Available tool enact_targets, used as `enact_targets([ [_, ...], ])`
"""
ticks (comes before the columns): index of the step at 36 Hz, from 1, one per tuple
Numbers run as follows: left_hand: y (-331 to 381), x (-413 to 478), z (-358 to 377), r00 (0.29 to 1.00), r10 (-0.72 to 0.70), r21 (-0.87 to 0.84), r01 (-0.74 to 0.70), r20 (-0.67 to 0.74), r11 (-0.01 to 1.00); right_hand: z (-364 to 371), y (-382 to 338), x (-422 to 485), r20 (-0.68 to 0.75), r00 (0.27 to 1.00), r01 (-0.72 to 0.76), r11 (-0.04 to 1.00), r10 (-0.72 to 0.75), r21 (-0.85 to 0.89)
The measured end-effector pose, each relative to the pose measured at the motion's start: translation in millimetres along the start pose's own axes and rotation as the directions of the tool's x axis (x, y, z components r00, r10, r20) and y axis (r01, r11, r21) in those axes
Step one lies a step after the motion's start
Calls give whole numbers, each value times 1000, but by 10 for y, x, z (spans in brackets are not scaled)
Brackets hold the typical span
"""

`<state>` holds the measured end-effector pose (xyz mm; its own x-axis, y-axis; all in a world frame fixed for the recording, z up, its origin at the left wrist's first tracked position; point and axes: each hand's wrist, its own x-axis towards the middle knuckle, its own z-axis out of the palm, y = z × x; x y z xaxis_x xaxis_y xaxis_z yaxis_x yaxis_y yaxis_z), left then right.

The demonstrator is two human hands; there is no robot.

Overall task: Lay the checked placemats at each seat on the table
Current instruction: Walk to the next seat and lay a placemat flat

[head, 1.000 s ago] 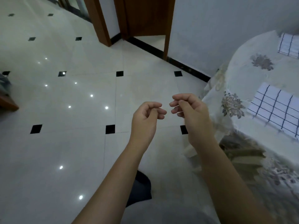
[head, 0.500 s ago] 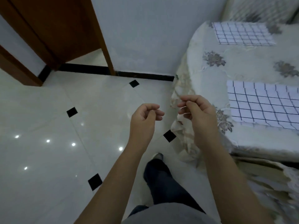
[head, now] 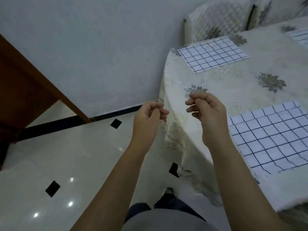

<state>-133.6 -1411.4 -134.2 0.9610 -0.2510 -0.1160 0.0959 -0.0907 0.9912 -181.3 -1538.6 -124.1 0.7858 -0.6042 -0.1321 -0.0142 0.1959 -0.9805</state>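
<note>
Here, the left hand point(head: 148, 120) and right hand point(head: 210, 117) hover beside the counter point(head: 233, 94), fingers curled inward, gripping nothing. Flat on it lie the near placemat point(head: 270, 137), the far placemat point(head: 211, 55) and a third placemat point(head: 300, 36), all checked, the last cut by the frame's edge.

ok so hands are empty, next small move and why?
Likely turn to look over the rest of the table for an uncovered seat. Left hand and right hand are curled and hold nothing, while the near placemat, far placemat and edge placemat already lie flat on it.
</note>
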Motion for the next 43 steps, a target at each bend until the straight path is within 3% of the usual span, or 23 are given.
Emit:
enact_targets([
  [12, 62, 1610, -142, 980, 3, -28, 2, 199, 1000, 501, 54, 978, -275, 961, 7, 1000, -3, 15],
  [26, 374, 3422, -422, 874, 82, 11, -100, 480, 995, 1485, -34, 2009, -550, 834, 98, 993, -46, 66],
  [31, 311, 3703, -86, 803, 7, 48, -44, 595, 998, 1405, -5, 2246, -659, 752, 89, 992, -6, 92],
  [43, 420, 4229, 1108, 651, 14, 127, -170, 759, 977, 659, -104, 2896, -812, 583, 177, 974, 14, 144],
])
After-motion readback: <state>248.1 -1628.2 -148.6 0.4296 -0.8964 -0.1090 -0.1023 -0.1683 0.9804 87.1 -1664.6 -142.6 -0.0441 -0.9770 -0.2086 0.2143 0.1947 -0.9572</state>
